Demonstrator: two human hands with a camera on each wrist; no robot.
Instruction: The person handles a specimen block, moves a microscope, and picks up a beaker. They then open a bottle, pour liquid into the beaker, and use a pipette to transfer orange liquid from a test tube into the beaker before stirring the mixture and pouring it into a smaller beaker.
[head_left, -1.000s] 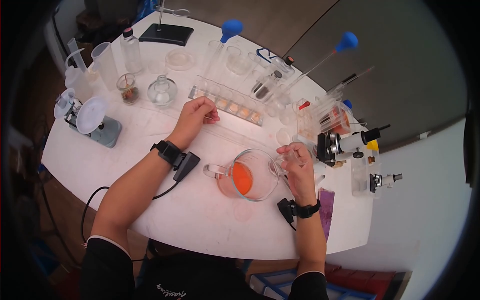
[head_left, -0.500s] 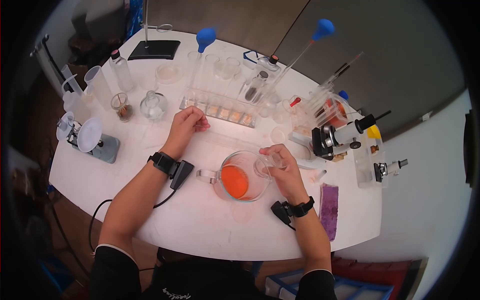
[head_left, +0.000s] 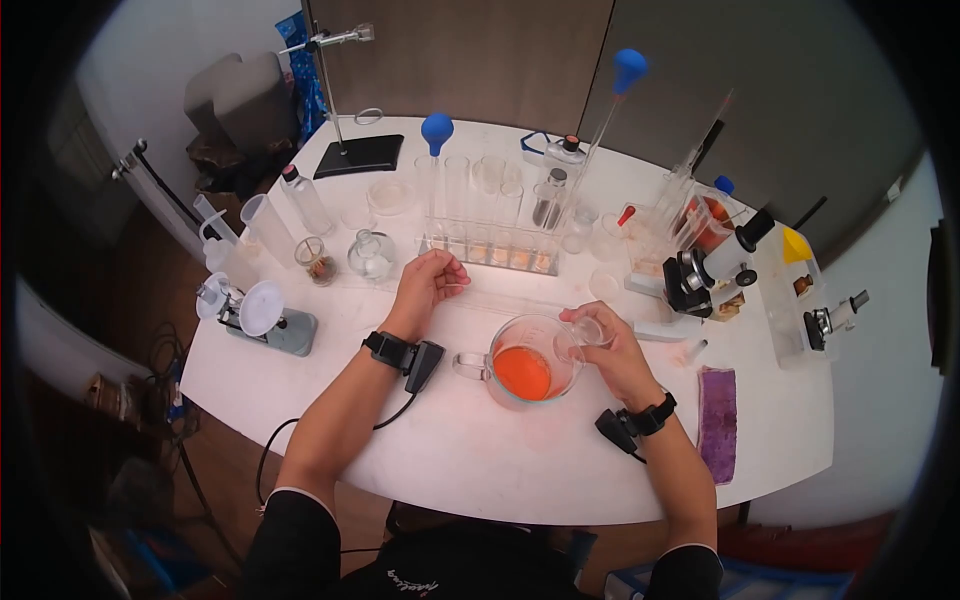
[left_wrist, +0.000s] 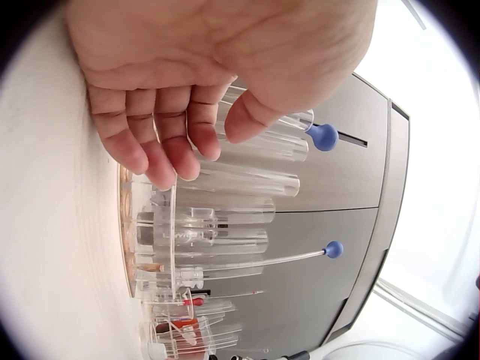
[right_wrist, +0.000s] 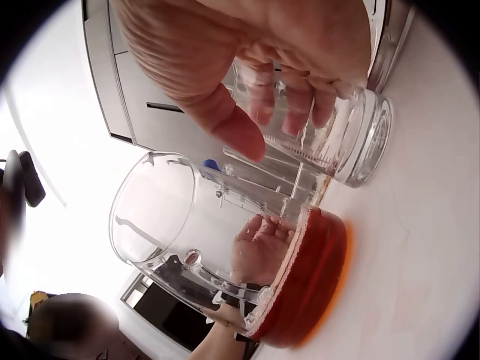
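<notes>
My right hand (head_left: pixel 622 357) grips a small clear glass (right_wrist: pixel 369 139) with a thick base, its fingers and thumb around the side. In the head view, this glass overlaps the right rim of a glass measuring jug (head_left: pixel 522 374). Orange liquid (right_wrist: pixel 311 281) fills the bottom of the jug, whose handle (head_left: pixel 468 365) points left. Beyond the jug to the left, my left hand (head_left: pixel 428 292) rests on the table with loosely curled fingers (left_wrist: pixel 180 154) and holds nothing. Just past it stands a rack (head_left: pixel 490 255) of test tubes with pale orange contents at the bottom.
A balance scale (head_left: pixel 275 325) stands at the left, near a round flask (head_left: pixel 371 257) and a small jar (head_left: pixel 315 262). Blue-bulbed pipettes (head_left: pixel 437 135) rise at the back. A microscope (head_left: pixel 712 268) and a purple cloth (head_left: pixel 717 425) lie right of my right hand.
The head view has shifted and tilted up. My right hand has brought the glass from beside the jug to over its right rim. The left hand stays by the rack.
</notes>
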